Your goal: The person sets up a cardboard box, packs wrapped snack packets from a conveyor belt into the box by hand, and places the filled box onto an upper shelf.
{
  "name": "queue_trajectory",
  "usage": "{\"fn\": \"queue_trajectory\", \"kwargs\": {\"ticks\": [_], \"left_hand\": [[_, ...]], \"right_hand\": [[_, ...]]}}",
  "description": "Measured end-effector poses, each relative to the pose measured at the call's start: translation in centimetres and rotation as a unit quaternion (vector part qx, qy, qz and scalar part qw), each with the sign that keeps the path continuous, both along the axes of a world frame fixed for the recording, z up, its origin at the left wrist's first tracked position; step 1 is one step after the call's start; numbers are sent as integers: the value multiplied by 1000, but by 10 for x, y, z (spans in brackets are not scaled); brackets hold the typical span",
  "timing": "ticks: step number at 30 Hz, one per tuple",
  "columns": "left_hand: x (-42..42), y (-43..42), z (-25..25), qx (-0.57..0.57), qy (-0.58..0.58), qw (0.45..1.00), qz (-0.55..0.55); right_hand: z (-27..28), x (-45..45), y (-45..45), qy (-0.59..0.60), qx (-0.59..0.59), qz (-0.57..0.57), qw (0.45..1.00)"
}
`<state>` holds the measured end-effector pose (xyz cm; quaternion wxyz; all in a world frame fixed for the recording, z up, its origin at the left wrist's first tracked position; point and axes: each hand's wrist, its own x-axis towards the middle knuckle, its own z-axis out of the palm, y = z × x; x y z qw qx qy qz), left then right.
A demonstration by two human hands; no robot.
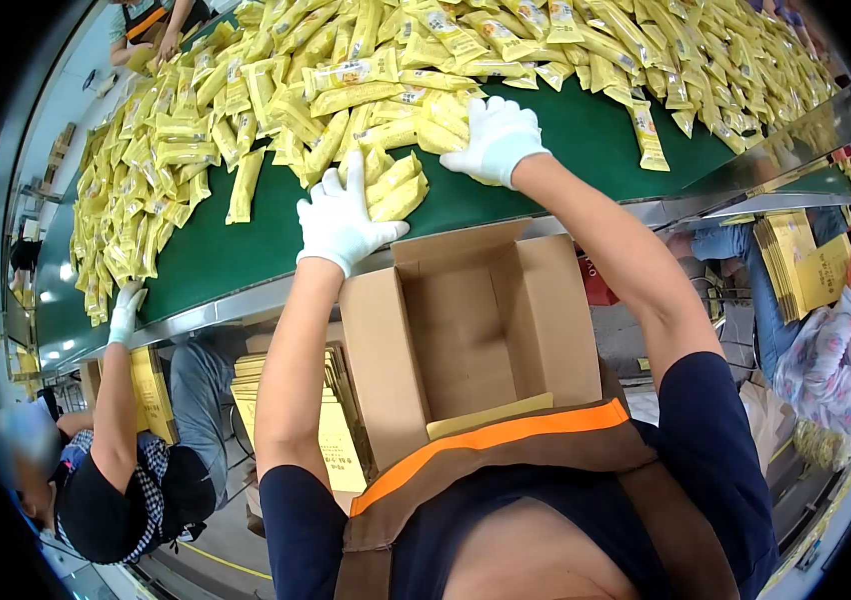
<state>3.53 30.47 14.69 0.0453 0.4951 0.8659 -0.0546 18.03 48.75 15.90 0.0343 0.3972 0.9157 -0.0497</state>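
Yellow packets at both hands; print illegible

Lettering is too small to read. Yellow packets [398, 190] lie on the green belt [208, 275], those between the hands slanting away rightward lengthwise. Left hand [337, 217]: spread wide against them. Right hand [496, 140]: half-spread over packets; grip cannot be determined. Carton [568, 325]: open, floor showing.
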Motion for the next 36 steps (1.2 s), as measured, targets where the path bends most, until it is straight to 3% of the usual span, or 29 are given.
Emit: {"fn": "queue_trajectory", "kwargs": {"ticks": [2, 8, 11, 13, 14, 15, 17, 19, 20, 22, 23, 25, 26, 28, 30, 31, 36], "left_hand": [[2, 5, 6, -20, -20, 999, 22], [-14, 1, -1, 6, -91, 996, 17], [-30, 0, -2, 22, -125, 991, 34], [-40, -18, -7, 74, -140, 987, 15], [-48, -28, -12, 96, -155, 983, 21], [-45, -38, 0, 121, -192, 973, 41], [-72, -58, -21, 315, -171, 931, -65], [-21, -70, 57, 372, -347, 859, 51], [-5, -82, 92, 350, -429, 832, 41], [6, -103, 120, 287, -495, 820, 12], [7, -107, 126, 249, -484, 839, -15], [53, -88, 140, 231, -335, 895, -181], [75, -77, 142, 213, -232, 915, -252], [97, -63, 133, 152, 4, 934, -322], [113, -62, 115, 141, 160, 918, -334], [123, -58, 117, 110, 190, 922, -319], [170, -86, 137, 72, 220, 918, -320]], "right_hand": [[-5, 4, -18, -17, 69, 52, 996], [-7, 14, -23, 16, 44, 104, 993], [-17, 34, -4, 76, 59, 85, 992], [3, 66, 11, 36, 48, 21, 998], [-17, 89, 27, 56, 92, 14, 994], [-18, 107, 32, 45, 56, -18, 997], [-17, 133, 41, 65, 13, -14, 998], [28, 149, 37, 180, -176, -49, 967], [66, 160, 10, 248, -263, 25, 932], [109, 169, -40, 290, -288, 165, 898], [116, 171, -55, 265, -226, 226, 910], [122, 143, -107, 12, -60, 348, 935], [86, 149, -125, 123, -61, 406, 903], [24, 142, -167, 192, 6, 397, 897], [-48, 98, -185, -69, -150, 390, 906], [27, 105, -181, -150, -194, 439, 864], [-34, 108, -213, -14, -260, 376, 889]]}}
